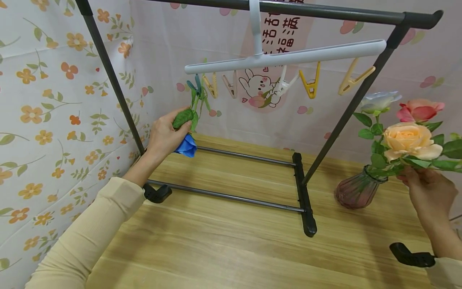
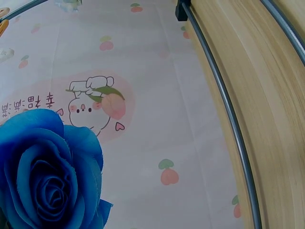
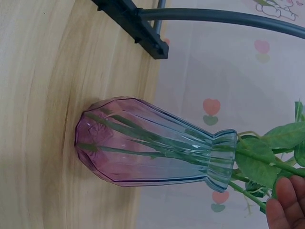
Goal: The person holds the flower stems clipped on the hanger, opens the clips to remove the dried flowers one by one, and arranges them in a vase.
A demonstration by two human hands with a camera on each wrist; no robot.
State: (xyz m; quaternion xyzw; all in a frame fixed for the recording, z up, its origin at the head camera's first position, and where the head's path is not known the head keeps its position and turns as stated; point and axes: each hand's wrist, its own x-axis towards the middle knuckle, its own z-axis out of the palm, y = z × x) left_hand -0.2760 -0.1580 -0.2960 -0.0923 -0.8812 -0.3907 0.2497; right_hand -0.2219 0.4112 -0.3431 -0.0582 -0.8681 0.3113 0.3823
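At the left end of the white hanger [image 1: 288, 58], my left hand [image 1: 164, 134] grips a blue rose [image 1: 187, 146] upside down by its leafy stem. Its bloom points down below the fingers, and its stem end overlaps a teal clip [image 1: 197, 85] on the hanger. In the left wrist view the blue bloom fills the lower left corner. My right hand [image 1: 431, 192] pinches among the stems and leaves just under a peach rose [image 1: 411, 140]. A pink-to-blue glass vase [image 3: 143, 148] stands below, several stems inside it; the fingers [image 3: 286, 202] are beyond its mouth.
A dark metal rack [image 1: 306, 192] carries the hanger, with more clips such as a yellow one [image 1: 312, 86] along it. A pink rose [image 1: 418, 110] and a pale blue rose [image 1: 379, 102] rise from the vase. Printed cloth [image 1: 72, 100] hangs behind the wooden table [image 1: 231, 249].
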